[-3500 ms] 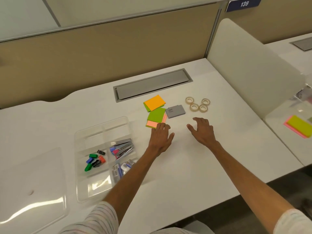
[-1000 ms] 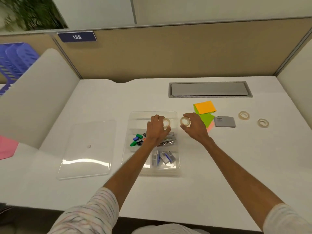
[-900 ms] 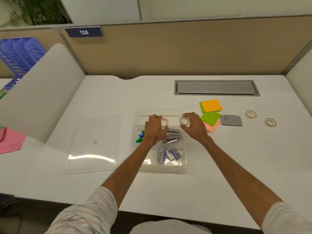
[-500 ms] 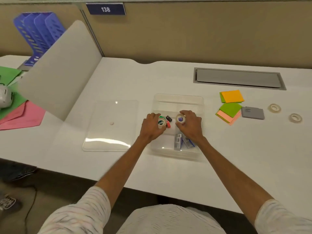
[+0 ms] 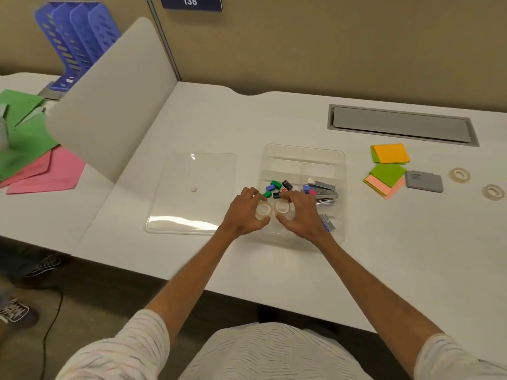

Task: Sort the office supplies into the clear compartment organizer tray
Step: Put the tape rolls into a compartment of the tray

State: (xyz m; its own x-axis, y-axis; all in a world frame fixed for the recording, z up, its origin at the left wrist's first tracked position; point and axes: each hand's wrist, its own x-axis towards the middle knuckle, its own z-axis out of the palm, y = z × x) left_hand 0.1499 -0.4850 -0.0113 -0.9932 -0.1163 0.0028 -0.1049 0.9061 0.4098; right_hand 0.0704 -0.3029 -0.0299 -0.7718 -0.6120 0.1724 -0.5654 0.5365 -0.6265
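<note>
From the head view, my left hand [image 5: 245, 213] has its fingers curled around one tape roll [image 5: 264, 210], and my right hand [image 5: 300, 213] holds a second tape roll [image 5: 281, 208] just beside it, both over the near left compartment of the clear organizer tray [image 5: 304, 153]. Further back in the tray lie coloured clips [image 5: 275, 187] and staplers [image 5: 322, 192]. The white worktop [image 5: 384, 256] also carries the tray's lid [image 5: 193, 192] on the left, sticky notes [image 5: 389, 167] and two more tape rolls [image 5: 461, 174] on the right. A tan partition wall [image 5: 329, 37] with a "138" sign [image 5: 190, 1] stands behind
</note>
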